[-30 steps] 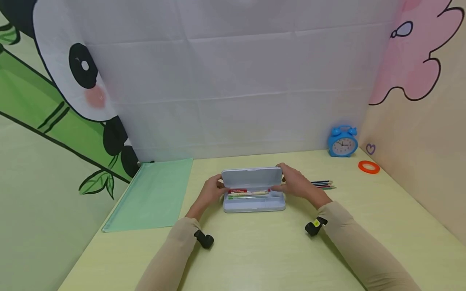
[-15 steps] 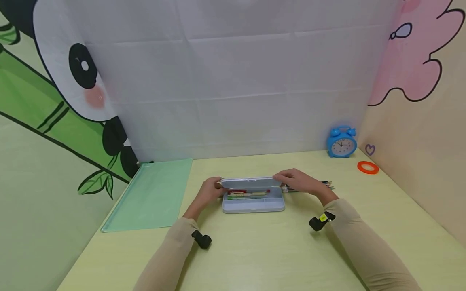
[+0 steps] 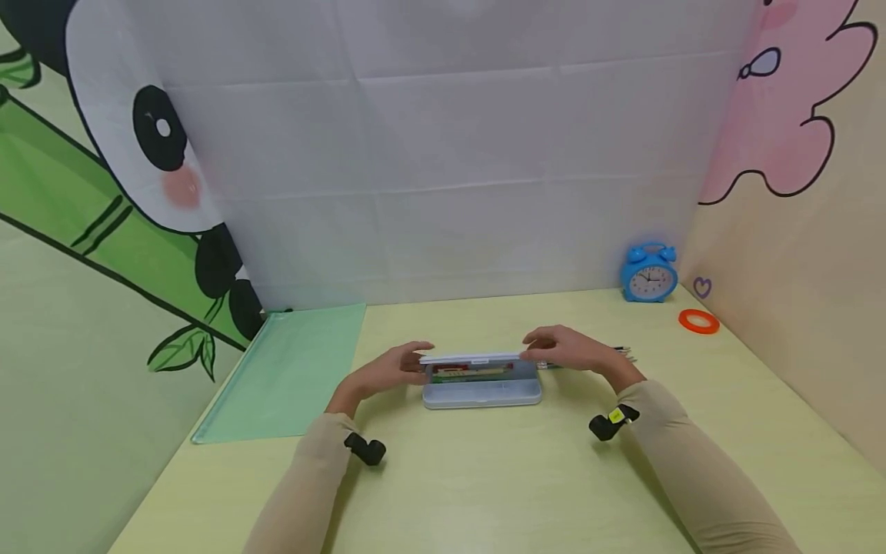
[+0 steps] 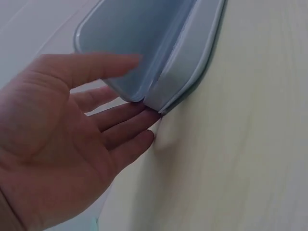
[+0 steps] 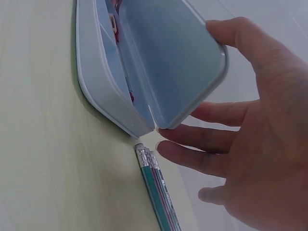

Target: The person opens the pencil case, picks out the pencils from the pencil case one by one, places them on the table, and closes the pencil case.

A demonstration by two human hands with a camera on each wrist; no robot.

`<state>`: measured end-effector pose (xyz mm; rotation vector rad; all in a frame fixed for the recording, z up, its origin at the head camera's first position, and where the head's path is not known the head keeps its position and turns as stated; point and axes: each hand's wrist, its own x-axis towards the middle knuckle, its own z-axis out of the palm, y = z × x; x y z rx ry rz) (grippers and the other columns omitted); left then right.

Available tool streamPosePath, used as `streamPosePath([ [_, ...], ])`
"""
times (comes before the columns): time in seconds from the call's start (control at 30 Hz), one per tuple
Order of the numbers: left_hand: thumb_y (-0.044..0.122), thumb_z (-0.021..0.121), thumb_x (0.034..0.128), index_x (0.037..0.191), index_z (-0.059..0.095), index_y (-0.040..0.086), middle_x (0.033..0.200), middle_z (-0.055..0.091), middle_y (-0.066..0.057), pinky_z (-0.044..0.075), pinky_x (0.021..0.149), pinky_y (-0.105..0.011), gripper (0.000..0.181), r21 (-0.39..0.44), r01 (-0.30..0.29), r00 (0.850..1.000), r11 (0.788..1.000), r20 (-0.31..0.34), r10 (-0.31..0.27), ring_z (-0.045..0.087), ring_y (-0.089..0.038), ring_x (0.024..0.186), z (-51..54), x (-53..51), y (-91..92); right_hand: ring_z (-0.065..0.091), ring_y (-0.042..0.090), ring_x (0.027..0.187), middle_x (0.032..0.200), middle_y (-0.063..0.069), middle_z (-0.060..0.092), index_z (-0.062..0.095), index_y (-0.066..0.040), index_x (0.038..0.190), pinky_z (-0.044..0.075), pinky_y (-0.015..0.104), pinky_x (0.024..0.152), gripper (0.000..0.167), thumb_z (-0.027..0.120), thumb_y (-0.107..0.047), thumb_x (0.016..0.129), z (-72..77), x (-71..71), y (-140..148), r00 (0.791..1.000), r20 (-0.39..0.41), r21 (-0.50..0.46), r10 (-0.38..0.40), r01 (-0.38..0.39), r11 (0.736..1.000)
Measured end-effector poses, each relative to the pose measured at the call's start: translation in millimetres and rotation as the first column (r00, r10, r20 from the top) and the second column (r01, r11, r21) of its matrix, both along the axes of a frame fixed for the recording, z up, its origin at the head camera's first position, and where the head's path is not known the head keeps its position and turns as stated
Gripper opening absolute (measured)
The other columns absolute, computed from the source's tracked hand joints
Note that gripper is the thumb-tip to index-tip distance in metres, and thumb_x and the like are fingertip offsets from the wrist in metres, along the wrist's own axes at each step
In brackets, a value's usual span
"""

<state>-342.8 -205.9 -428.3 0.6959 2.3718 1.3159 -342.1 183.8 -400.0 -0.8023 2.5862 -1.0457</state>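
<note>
A pale blue pencil case [image 3: 482,395] sits on the table with its hinged lid [image 3: 477,358] partly lowered over several pens [image 3: 471,372]. My left hand [image 3: 386,371] is at the case's left end; the left wrist view shows its thumb extended and fingertips by the hinge corner. On the other end, my right hand [image 3: 573,351] holds the lid's right corner, thumb on the rim and fingers behind, as the right wrist view shows. Beside that end lie several pencils [image 5: 156,185], partly hidden by the hand in the head view.
A green translucent mat or folder [image 3: 291,377] lies on the table's left side. At the back right stand a blue alarm clock [image 3: 649,275] and an orange ring [image 3: 699,322]. A white cloth backdrop [image 3: 450,154] closes off the rear.
The lid has tipped forward and down from nearly upright. My left hand has loosened from the case and shifted slightly left; my right hand has come down with the lid.
</note>
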Motion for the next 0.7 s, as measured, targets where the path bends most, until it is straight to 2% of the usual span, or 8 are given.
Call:
streamPosePath([
  [0.07, 0.024, 0.075, 0.0909, 0.158, 0.029, 0.011, 0.155, 0.038, -0.017, 0.037, 0.111, -0.051, 0.082, -0.018, 0.024, 0.999, 1.000, 0.034, -0.024, 0.042, -0.035, 0.138, 3.0, 2.1, -2.9, 0.058, 0.028, 0.116, 0.129, 0.012, 0.062, 0.055, 0.000, 0.138, 0.049, 0.048, 0.097, 0.065, 0.067, -0.046, 0.093, -0.1, -0.2, 0.8, 1.000, -0.013, 0.019, 0.020, -0.020, 1.000],
  [0.17, 0.036, 0.079, 0.0870, 0.159, 0.026, 0.014, 0.156, 0.036, -0.015, 0.035, 0.112, -0.051, 0.092, -0.049, 0.035, 0.999, 0.998, 0.038, -0.034, 0.040, -0.034, 0.140, 4.9, 3.7, -3.8, 0.058, 0.027, 0.116, 0.129, 0.011, 0.061, 0.054, -0.001, 0.139, 0.049, 0.047, 0.098, 0.070, 0.072, -0.046, 0.089, -1.1, 0.6, 1.0, 0.999, -0.024, 0.049, 0.040, -0.038, 0.998],
  [0.3, 0.039, 0.078, 0.0866, 0.157, 0.029, 0.012, 0.152, 0.043, -0.014, 0.037, 0.112, -0.049, 0.090, -0.066, 0.038, 0.999, 0.997, 0.011, -0.037, 0.044, -0.032, 0.138, 3.7, 2.9, -2.5, 0.056, 0.029, 0.120, 0.132, 0.009, 0.059, 0.053, -0.002, 0.141, 0.048, 0.047, 0.100, 0.077, 0.076, -0.049, 0.084, -2.9, 1.2, -1.3, 0.999, -0.013, 0.067, 0.037, -0.036, 0.997],
  [0.43, 0.036, 0.079, 0.0872, 0.156, 0.030, 0.008, 0.148, 0.046, -0.016, 0.040, 0.109, -0.048, 0.089, -0.053, 0.053, 0.999, 0.997, 0.005, -0.053, 0.048, -0.032, 0.134, 2.2, 2.2, -1.2, 0.054, 0.031, 0.122, 0.136, 0.014, 0.057, 0.052, 0.000, 0.142, 0.045, 0.050, 0.102, 0.079, 0.079, -0.045, 0.083, -3.5, 2.1, -2.8, 0.998, -0.022, 0.045, 0.060, -0.059, 0.997],
  [0.57, 0.036, 0.079, 0.0865, 0.156, 0.032, 0.008, 0.149, 0.045, -0.015, 0.038, 0.111, -0.048, 0.089, -0.057, 0.056, 0.998, 0.997, -0.005, -0.056, 0.046, -0.032, 0.135, 2.7, 3.0, -0.6, 0.053, 0.031, 0.124, 0.139, 0.016, 0.055, 0.051, 0.001, 0.143, 0.043, 0.051, 0.105, 0.080, 0.081, -0.040, 0.081, -4.6, 3.3, -3.8, 0.996, -0.033, 0.028, 0.086, -0.085, 0.996],
  [0.7, 0.038, 0.080, 0.0855, 0.155, 0.034, 0.009, 0.151, 0.044, -0.012, 0.035, 0.113, -0.047, 0.088, -0.070, 0.051, 0.998, 0.996, -0.020, -0.052, 0.043, -0.030, 0.138, 4.2, 3.8, 0.7, 0.052, 0.029, 0.124, 0.139, 0.012, 0.055, 0.050, -0.001, 0.144, 0.041, 0.051, 0.106, 0.082, 0.083, -0.040, 0.080, -5.6, 4.7, -4.6, 0.995, -0.025, 0.027, 0.092, -0.091, 0.995],
])
